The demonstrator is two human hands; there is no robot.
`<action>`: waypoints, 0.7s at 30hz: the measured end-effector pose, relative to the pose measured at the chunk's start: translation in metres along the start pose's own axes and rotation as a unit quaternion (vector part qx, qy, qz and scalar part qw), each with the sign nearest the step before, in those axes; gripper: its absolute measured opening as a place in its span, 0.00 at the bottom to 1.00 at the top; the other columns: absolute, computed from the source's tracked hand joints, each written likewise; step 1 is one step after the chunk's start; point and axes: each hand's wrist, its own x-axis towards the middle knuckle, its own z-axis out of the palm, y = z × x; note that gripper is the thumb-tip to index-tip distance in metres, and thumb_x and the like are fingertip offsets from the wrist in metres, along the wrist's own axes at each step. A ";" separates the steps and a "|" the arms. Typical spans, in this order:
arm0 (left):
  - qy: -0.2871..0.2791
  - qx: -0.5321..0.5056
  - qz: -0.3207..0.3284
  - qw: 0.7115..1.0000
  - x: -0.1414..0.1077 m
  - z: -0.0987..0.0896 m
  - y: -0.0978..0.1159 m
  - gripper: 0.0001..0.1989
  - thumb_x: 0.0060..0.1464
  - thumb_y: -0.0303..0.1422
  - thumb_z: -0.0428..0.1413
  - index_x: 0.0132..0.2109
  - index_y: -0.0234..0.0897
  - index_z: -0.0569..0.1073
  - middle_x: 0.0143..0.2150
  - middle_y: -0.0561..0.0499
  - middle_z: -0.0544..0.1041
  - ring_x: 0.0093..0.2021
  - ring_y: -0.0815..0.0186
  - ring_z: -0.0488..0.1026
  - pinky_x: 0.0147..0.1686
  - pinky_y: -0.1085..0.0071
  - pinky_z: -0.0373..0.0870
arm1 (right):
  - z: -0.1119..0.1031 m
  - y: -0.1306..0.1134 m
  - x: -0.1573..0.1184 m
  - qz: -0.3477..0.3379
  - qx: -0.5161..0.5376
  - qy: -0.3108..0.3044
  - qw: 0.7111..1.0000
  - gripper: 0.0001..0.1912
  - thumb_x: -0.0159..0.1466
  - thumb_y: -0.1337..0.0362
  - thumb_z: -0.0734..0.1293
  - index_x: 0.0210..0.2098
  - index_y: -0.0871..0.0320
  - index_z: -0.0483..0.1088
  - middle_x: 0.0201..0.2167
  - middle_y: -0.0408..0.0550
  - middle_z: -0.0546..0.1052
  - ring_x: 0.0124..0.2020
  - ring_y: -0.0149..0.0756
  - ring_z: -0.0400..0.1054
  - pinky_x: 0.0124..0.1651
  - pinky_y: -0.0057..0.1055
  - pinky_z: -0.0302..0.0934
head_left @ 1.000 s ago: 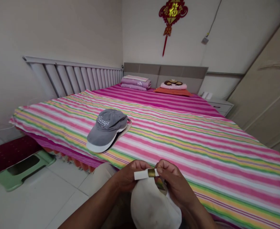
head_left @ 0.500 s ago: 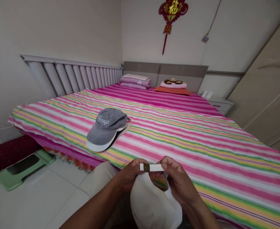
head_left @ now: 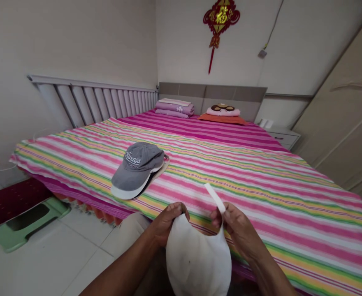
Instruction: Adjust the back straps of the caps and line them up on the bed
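Observation:
A white cap (head_left: 198, 259) hangs between my two hands at the near edge of the bed, its back opening facing up. My left hand (head_left: 169, 222) is closed on the cap's left rear edge, thumb on top; any buckle there is hidden. My right hand (head_left: 238, 226) pinches the base of the white strap (head_left: 214, 197), whose loose end sticks up and to the left. Ahead and to the left, a grey cap (head_left: 139, 166) with white lettering lies on the striped bedsheet, on top of at least one other cap.
The bed (head_left: 249, 176) fills the middle, with folded purple bedding (head_left: 175, 108) and an orange cushion (head_left: 221, 119) at its head. A green plastic stool (head_left: 29, 226) stands on the tiled floor at left. A white nightstand (head_left: 284, 136) is at far right.
The strap, earlier stretched closed through its buckle between both hands, is now undone. Its free end points up from my right hand, and my hands have moved slightly apart.

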 end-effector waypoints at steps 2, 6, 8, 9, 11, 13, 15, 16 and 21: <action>0.011 -0.016 0.006 1.000 0.001 0.000 0.000 0.13 0.35 0.37 0.63 0.23 0.32 0.70 0.19 0.53 0.69 0.18 0.75 0.63 0.19 0.78 0.58 | -0.006 0.011 0.000 0.061 0.012 -0.054 0.997 0.13 0.52 0.56 0.69 0.28 0.62 0.68 0.21 0.44 0.71 0.21 0.28 0.61 0.25 0.24 0.54; 0.057 -0.013 -0.015 0.998 0.004 0.001 0.004 0.12 0.37 0.36 0.62 0.24 0.32 0.70 0.18 0.54 0.69 0.17 0.76 0.63 0.20 0.78 0.58 | -0.011 0.025 0.002 0.112 0.105 -0.063 0.986 0.12 0.49 0.61 0.72 0.27 0.61 0.68 0.22 0.43 0.72 0.22 0.28 0.64 0.26 0.25 0.55; 0.082 -0.006 -0.040 0.996 0.005 0.001 0.009 0.10 0.40 0.34 0.61 0.24 0.31 0.70 0.18 0.55 0.69 0.17 0.75 0.64 0.21 0.77 0.60 | -0.011 0.025 0.003 0.088 0.148 -0.026 0.985 0.10 0.50 0.63 0.71 0.24 0.61 0.67 0.18 0.40 0.70 0.19 0.25 0.62 0.24 0.22 0.54; 0.090 -0.007 -0.052 0.995 0.006 0.001 0.013 0.09 0.41 0.33 0.61 0.25 0.31 0.71 0.18 0.54 0.69 0.18 0.74 0.65 0.22 0.77 0.61 | -0.010 0.023 0.004 0.078 0.163 -0.003 0.984 0.10 0.51 0.63 0.71 0.22 0.61 0.66 0.16 0.38 0.69 0.18 0.24 0.60 0.22 0.21 0.54; 0.086 -0.012 -0.068 0.994 0.007 0.001 0.021 0.06 0.42 0.30 0.60 0.26 0.31 0.72 0.18 0.54 0.71 0.20 0.73 0.67 0.24 0.76 0.62 | -0.007 0.017 0.006 0.072 0.192 0.041 0.978 0.10 0.51 0.63 0.71 0.21 0.60 0.66 0.14 0.37 0.68 0.15 0.23 0.59 0.20 0.20 0.53; 0.057 -0.018 -0.068 0.996 0.008 0.001 0.031 0.03 0.42 0.27 0.59 0.28 0.30 0.73 0.20 0.53 0.72 0.22 0.73 0.69 0.26 0.76 0.63 | -0.004 0.010 0.008 0.076 0.230 0.084 0.966 0.09 0.49 0.65 0.72 0.21 0.59 0.67 0.14 0.36 0.69 0.14 0.23 0.60 0.20 0.21 0.55; 0.000 -0.033 -0.041 0.999 0.007 0.000 0.039 0.08 0.42 0.25 0.58 0.34 0.28 0.74 0.28 0.48 0.76 0.29 0.69 0.72 0.32 0.74 0.65 | 0.000 0.002 0.009 0.087 0.274 0.116 0.951 0.08 0.48 0.65 0.73 0.23 0.57 0.68 0.15 0.35 0.72 0.16 0.25 0.64 0.22 0.23 0.59; -0.031 -0.046 -0.017 0.998 0.006 -0.001 0.040 0.13 0.42 0.26 0.58 0.39 0.28 0.73 0.35 0.45 0.77 0.35 0.65 0.73 0.37 0.72 0.66 | 0.001 -0.001 0.010 0.098 0.295 0.121 0.943 0.07 0.49 0.64 0.72 0.24 0.56 0.69 0.16 0.36 0.73 0.17 0.27 0.65 0.24 0.25 0.61; -0.094 -0.083 0.011 0.992 0.002 -0.028 0.012 0.22 0.43 0.32 0.58 0.47 0.29 0.70 0.45 0.41 0.75 0.47 0.59 0.70 0.46 0.67 0.63 | -0.003 0.003 0.018 0.129 0.306 0.091 0.939 0.09 0.52 0.57 0.68 0.22 0.55 0.70 0.18 0.39 0.75 0.20 0.34 0.70 0.28 0.32 0.65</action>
